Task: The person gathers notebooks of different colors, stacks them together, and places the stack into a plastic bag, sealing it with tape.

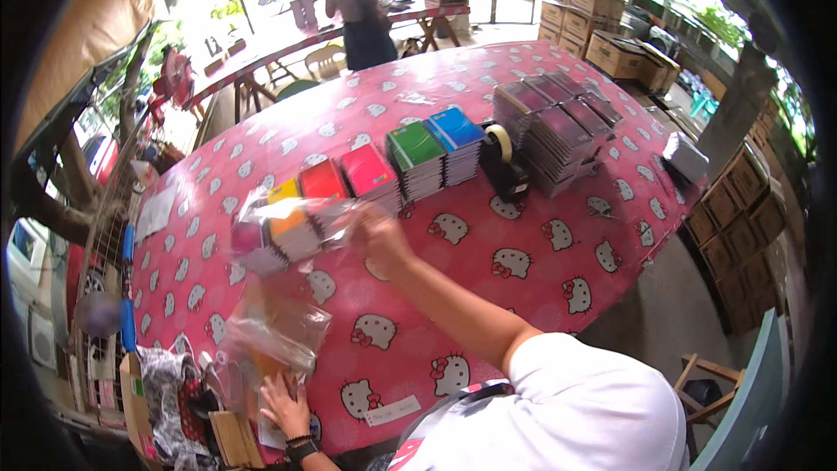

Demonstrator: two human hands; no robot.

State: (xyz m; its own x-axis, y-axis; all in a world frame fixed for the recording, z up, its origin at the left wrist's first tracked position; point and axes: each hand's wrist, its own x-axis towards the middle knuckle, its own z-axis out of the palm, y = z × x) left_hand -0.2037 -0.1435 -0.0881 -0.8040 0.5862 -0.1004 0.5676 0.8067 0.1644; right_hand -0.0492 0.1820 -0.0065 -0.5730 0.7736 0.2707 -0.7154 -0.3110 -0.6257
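My right hand point(381, 237) is closed on a clear plastic bag point(336, 216), stretched out above the nearer notebook stacks. The bag's film trails leftward over an orange-topped stack point(292, 228) and a purple-topped stack point(253, 240). Beyond it are stacks with a yellow cover point(282, 190), a red cover point(323, 179), a pink cover point(370, 166), a green cover point(416, 144) and a blue cover point(455, 129). My left hand point(286, 406) lies with fingers spread at the table's near left, beside a pile of clear plastic bags point(283, 331).
A black tape dispenser point(504, 166) stands beside wrapped purple notebook stacks point(558, 126). A white paper strip point(392, 411) lies near the front edge of the pink patterned table point(523, 296). Cloth point(170, 392) sits in a box at left. Cartons point(732, 235) and another person point(362, 13) are farther off.
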